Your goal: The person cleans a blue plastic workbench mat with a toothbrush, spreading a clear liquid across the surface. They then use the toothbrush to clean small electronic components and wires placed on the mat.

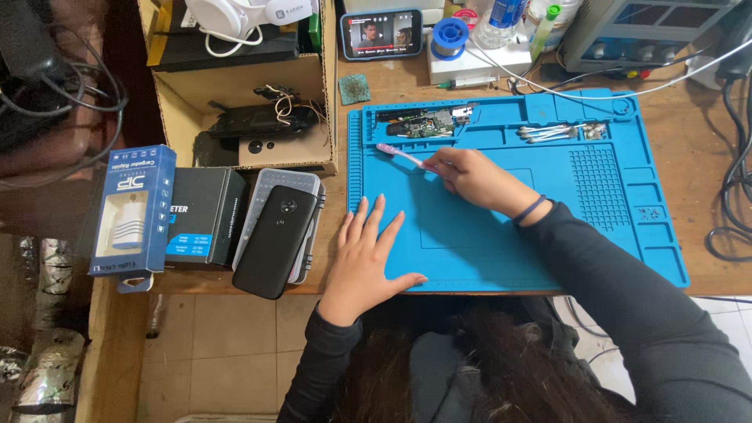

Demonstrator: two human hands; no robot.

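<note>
My right hand (474, 178) grips a pink toothbrush (401, 154) by the handle, its head pointing left over the upper left of the blue silicone work mat (611, 227). Just beyond the brush, a small circuit board (427, 124) lies in the mat's top tray. My left hand (366, 254) rests flat and open on the mat's front left corner, fingers spread, holding nothing. A black phone (276, 239) lies left of that hand, on top of a grey case.
Cotton swabs (548, 131) sit in the mat's upper right tray. A cardboard box (258, 94) with phones and wires stands at the back left. A blue carton (131, 210) and a black carton (202, 217) lie left. A playing phone (381, 34), a solder spool (450, 36) and cables (732, 157) line the back and right.
</note>
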